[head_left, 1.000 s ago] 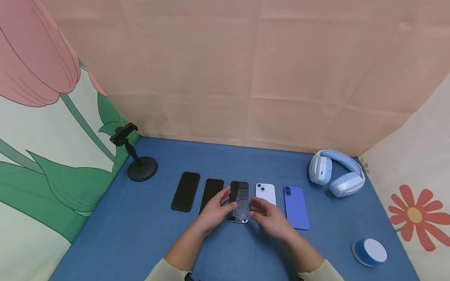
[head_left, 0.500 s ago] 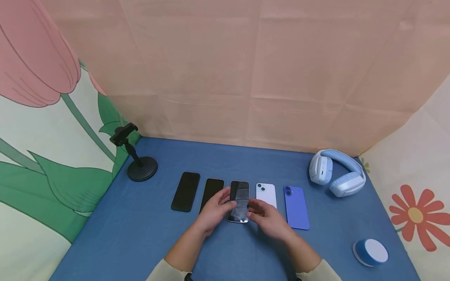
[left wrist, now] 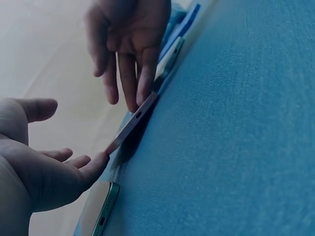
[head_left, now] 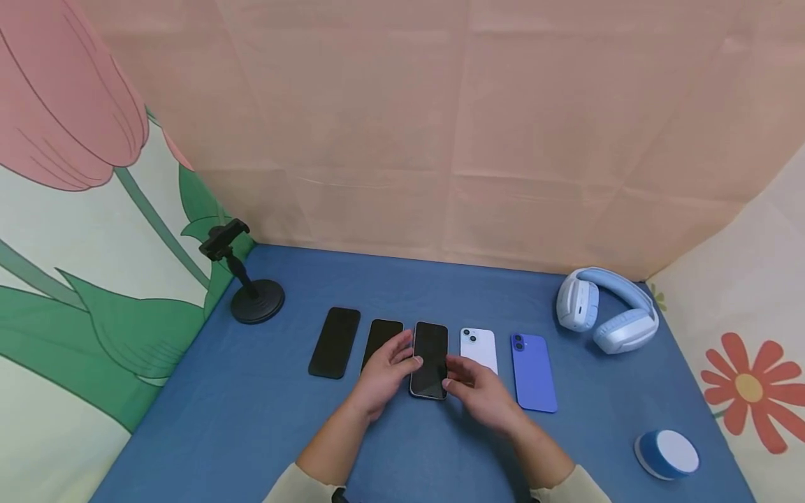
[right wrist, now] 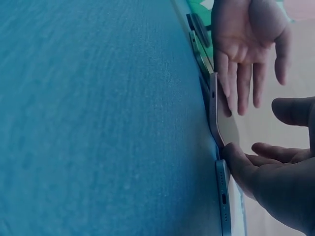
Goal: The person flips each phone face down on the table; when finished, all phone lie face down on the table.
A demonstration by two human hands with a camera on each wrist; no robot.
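A black-screened smartphone (head_left: 430,362) lies face up between my two hands. My left hand (head_left: 385,374) touches its left edge with the fingertips, the thumb raised clear. On the opposite edge, the fingertips of my right hand (head_left: 481,392) touch it, and that thumb also stands away from the screen. In the left wrist view a dark gap shows beneath the smartphone (left wrist: 130,123), so it looks slightly raised off the cloth. Beside my left hand is another dark smartphone (head_left: 381,337), partly covered by it. A white smartphone (head_left: 479,348) lies back up, partly behind my right hand.
Another black smartphone (head_left: 335,342) lies at the row's left end, a blue-purple one (head_left: 533,372) at its right end. A black phone stand (head_left: 256,302) is at back left. Light-blue headphones (head_left: 606,311) and a round blue-and-white object (head_left: 668,454) are on the right.
My right hand has come left against the smartphone's edge. The bright reflections on that screen have gone, and its angle looks slightly changed. The left hand has barely moved.
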